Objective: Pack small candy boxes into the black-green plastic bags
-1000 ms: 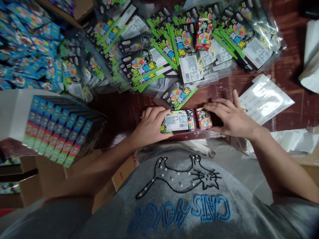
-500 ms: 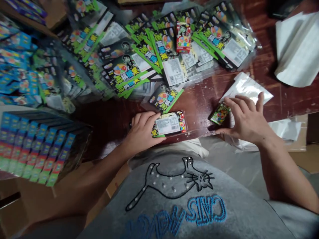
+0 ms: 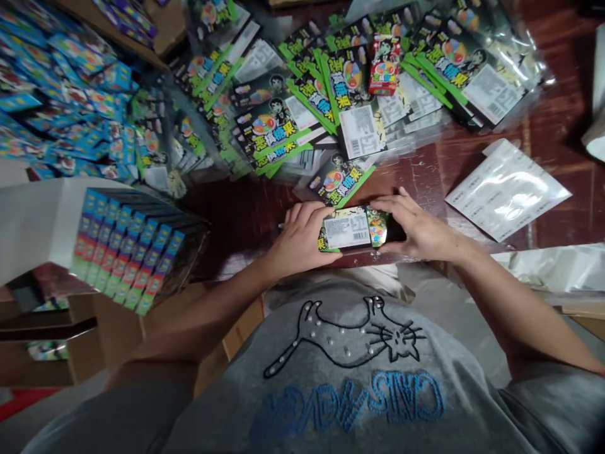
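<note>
My left hand (image 3: 302, 238) is closed round the left part of a flat black candy packet (image 3: 347, 229) with a white barcode label, lying at the table's near edge. At the packet's right end sits a small green candy box (image 3: 378, 228). My right hand (image 3: 409, 227) grips this box, thumb on its near side and fingers on its far side, with a dark gap between box and palm. Just beyond, another black-and-green candy packet (image 3: 338, 180) lies flat. The packet's left end is hidden under my left hand.
Many black-and-green packets (image 3: 278, 123) cover the far table, with a red candy box (image 3: 385, 66) on top. Striped boxes (image 3: 127, 246) stand in a row at left, before a pile of blue packs (image 3: 70, 94). A silvery sheet (image 3: 508, 189) lies at right.
My right hand has brought the green box leftward to the packet's right end. The red box end that showed there is now out of sight. The whole view has shifted.
</note>
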`<state>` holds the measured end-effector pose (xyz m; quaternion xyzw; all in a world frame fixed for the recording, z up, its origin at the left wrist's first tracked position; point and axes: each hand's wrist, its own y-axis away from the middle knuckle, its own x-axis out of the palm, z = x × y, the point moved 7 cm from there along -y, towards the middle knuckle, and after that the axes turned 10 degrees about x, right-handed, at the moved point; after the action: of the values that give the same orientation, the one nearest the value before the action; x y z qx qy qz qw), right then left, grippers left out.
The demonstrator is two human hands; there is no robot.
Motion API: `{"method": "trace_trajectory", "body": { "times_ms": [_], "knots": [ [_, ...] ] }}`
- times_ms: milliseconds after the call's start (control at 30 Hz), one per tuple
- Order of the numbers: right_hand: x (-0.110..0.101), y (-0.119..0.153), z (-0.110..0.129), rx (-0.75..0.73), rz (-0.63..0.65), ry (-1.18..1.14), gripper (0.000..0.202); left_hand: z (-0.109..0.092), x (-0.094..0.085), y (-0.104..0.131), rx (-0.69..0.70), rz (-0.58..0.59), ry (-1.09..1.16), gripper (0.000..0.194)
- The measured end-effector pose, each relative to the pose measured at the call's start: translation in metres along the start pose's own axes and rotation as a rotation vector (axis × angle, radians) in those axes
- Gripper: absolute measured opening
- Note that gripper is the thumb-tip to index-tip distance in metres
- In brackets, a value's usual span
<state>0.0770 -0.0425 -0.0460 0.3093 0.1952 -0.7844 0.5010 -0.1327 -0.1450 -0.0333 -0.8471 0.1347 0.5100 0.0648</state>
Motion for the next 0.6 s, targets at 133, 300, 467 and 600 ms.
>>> {"method": "trace_trajectory", "body": {
  "times_ms": [133, 300, 467, 600],
  "knots": [
    [-0.004, -0.001, -0.007, 0.070, -0.092, -0.039, 0.100, -0.003, -0.006, -0.003, -0.018, -0.076, -0.045, 0.091],
    [-0.032, 0.006, -0.006, 0.112, -0.166, 0.033, 0.087, -0.019, -0.016, -0.020, -0.013, -0.105, -0.087, 0.084],
    [-0.064, -0.001, -0.011, 0.082, -0.052, 0.128, 0.082, -0.027, -0.013, -0.046, 0.000, -0.064, -0.032, 0.099],
    [-0.076, -0.008, -0.019, 0.160, -0.155, -0.002, 0.076, -0.026, -0.005, -0.067, -0.028, -0.109, 0.298, 0.087]
  ]
}}
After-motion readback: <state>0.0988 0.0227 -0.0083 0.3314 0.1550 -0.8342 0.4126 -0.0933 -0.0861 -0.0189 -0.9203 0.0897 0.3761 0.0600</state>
